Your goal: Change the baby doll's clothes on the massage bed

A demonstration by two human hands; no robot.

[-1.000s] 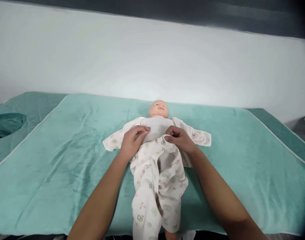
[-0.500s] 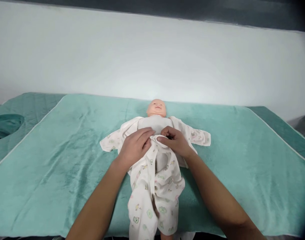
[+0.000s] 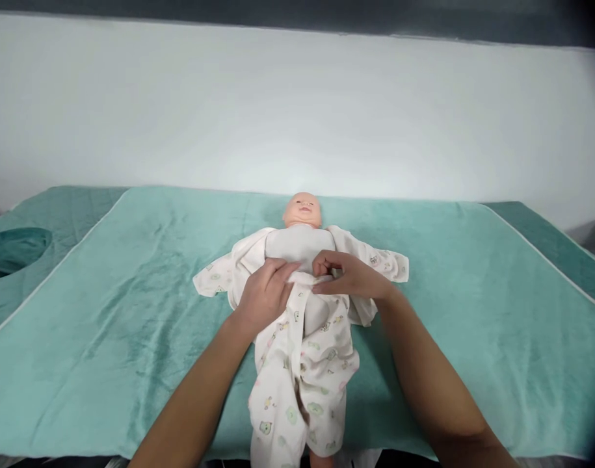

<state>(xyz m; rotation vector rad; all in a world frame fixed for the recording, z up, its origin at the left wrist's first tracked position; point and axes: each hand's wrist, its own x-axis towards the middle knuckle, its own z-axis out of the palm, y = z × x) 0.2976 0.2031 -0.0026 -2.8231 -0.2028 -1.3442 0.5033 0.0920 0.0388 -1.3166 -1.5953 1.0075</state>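
A baby doll point(image 3: 303, 209) lies on its back, its head at the far end and its grey cloth torso bare at the front. The printed white jacket point(image 3: 251, 252) is spread open under it, sleeves out to both sides. Patterned white baby trousers point(image 3: 275, 390) cover the legs, with a gap down the front. My left hand point(image 3: 265, 294) pinches the waistband on the left side of the belly. Opposite it, my right hand point(image 3: 350, 274) has thumb and fingertips closed on the waistband near the middle. Its other fingers are curled.
A teal plush cover point(image 3: 131, 312) with white seams lies beneath the doll. At the far left, the darker teal part has a round hollow point(image 3: 17, 250). A white wall point(image 3: 297, 117) rises behind the bed's far edge.
Both hands have shifted slightly toward me along the waistband, and my right hand a little to the right. More of the grey torso shows, and the waistband edge lies straighter.
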